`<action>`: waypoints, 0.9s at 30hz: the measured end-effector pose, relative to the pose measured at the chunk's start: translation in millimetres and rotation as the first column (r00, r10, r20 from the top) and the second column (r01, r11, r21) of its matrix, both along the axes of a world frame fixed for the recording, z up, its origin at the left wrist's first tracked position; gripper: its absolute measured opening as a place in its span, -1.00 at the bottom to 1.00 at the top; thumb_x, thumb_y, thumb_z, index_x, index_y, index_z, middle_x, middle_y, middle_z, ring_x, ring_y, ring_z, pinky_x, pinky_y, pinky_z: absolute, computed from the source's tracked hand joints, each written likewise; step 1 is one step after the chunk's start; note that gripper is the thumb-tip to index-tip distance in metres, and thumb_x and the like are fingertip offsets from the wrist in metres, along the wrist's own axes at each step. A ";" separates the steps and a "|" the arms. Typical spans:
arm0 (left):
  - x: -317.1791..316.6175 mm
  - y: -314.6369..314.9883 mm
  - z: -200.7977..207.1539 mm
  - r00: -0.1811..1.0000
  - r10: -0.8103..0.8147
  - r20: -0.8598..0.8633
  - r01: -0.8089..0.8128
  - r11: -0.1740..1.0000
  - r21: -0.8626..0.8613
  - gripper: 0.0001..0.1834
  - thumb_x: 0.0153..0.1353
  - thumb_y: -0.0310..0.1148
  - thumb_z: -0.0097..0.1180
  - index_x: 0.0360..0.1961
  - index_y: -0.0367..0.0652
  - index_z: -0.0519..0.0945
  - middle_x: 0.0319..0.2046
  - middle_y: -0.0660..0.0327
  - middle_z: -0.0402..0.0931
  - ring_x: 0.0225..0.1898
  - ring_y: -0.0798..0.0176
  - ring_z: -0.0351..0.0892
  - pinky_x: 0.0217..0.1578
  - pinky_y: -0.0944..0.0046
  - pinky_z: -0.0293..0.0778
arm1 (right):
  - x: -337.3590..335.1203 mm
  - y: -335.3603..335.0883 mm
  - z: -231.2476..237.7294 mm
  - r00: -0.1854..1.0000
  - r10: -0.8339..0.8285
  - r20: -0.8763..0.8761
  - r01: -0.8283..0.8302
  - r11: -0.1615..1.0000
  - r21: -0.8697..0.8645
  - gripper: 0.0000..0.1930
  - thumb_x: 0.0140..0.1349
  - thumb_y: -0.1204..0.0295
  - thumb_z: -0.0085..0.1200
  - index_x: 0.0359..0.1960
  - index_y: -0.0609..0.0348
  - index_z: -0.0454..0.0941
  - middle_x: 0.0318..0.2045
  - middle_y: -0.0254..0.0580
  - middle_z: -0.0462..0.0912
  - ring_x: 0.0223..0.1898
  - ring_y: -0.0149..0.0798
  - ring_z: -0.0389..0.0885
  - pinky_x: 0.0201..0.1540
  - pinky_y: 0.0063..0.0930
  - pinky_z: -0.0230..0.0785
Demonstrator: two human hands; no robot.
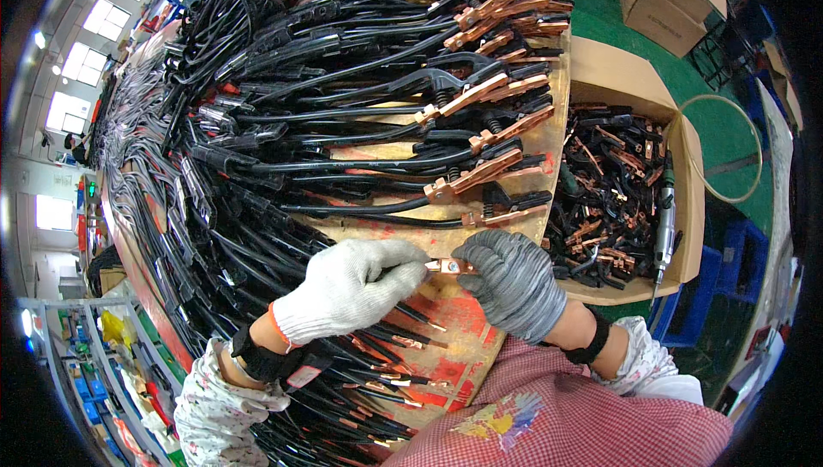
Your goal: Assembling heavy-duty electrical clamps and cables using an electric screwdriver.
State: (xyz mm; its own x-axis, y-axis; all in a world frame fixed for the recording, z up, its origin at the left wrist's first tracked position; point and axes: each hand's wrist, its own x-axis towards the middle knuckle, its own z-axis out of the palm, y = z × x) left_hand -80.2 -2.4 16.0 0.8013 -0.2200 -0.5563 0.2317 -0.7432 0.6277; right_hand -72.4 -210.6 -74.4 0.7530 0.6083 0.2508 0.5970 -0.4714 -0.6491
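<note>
My left hand, in a white knit glove, pinches one end of a small copper piece over the near edge of the table. At its other end, my right hand, in a grey glove, holds it between thumb and fingers. A round, shiny spot shows in the middle of the piece; its ends are hidden by fingertips. Just beyond my hands lie many black cables with copper-jawed spring clamps, jaws pointing right. Below my left hand, more black cables end in bare copper tips.
A cardboard box of loose black and copper clamp parts stands to the right. A silver power screwdriver hangs over it, tip down. Blue crates sit beside the box. Coiled black cables pile up at the table's far side.
</note>
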 end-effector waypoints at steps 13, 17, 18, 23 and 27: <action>15.7 -6.4 12.9 0.974 -0.109 -0.196 0.128 0.988 0.089 -0.70 0.17 -0.16 -0.02 -0.24 -0.12 0.61 -0.48 0.10 0.59 -0.41 0.15 0.60 -0.32 0.27 0.47 | -3.1 11.0 -13.4 0.986 0.125 0.106 -0.125 0.992 -0.007 -0.67 -0.01 0.41 0.02 -0.15 0.17 0.51 -0.22 -0.10 0.54 -0.24 -0.11 0.51 -0.19 -0.23 0.36; 7.1 -3.3 5.9 0.986 -0.157 0.049 0.146 0.974 0.173 -0.75 0.12 -0.19 0.06 -0.29 -0.11 0.61 -0.49 0.10 0.58 -0.41 0.09 0.60 -0.32 0.22 0.47 | 5.1 14.3 -3.5 0.989 0.127 0.079 -0.132 0.990 0.053 -0.67 0.06 0.29 0.04 -0.15 0.16 0.51 -0.21 -0.10 0.54 -0.22 -0.12 0.51 -0.17 -0.21 0.35; 3.6 1.4 3.8 0.971 -0.212 0.110 0.189 0.963 0.192 -0.76 0.10 -0.20 0.09 -0.30 -0.11 0.61 -0.50 0.09 0.58 -0.42 0.07 0.59 -0.35 0.20 0.47 | 6.7 15.7 -1.1 0.988 0.135 0.078 -0.141 0.986 0.084 -0.67 0.08 0.25 0.05 -0.15 0.15 0.52 -0.21 -0.10 0.54 -0.22 -0.12 0.51 -0.17 -0.21 0.35; -7.4 14.6 -14.7 0.806 -0.468 0.361 0.361 0.874 0.326 -0.86 -0.01 -0.30 0.17 -0.42 -0.09 0.61 -0.63 0.11 0.51 -0.53 0.01 0.53 -0.52 0.11 0.39 | 5.9 16.9 -10.1 0.978 0.173 0.120 -0.173 0.985 -0.008 -0.70 0.13 0.20 0.01 -0.20 0.11 0.53 -0.25 -0.15 0.55 -0.25 -0.17 0.51 -0.20 -0.27 0.35; -9.2 8.9 -15.3 0.790 -0.467 0.399 0.345 0.875 0.340 -0.91 -0.02 -0.32 0.17 -0.50 -0.07 0.59 -0.69 0.11 0.47 -0.58 0.00 0.50 -0.56 0.11 0.37 | 6.1 21.8 -11.6 0.972 0.209 0.112 -0.207 0.978 -0.028 -0.70 0.06 0.25 0.09 -0.20 0.13 0.53 -0.24 -0.18 0.56 -0.24 -0.15 0.52 -0.19 -0.27 0.36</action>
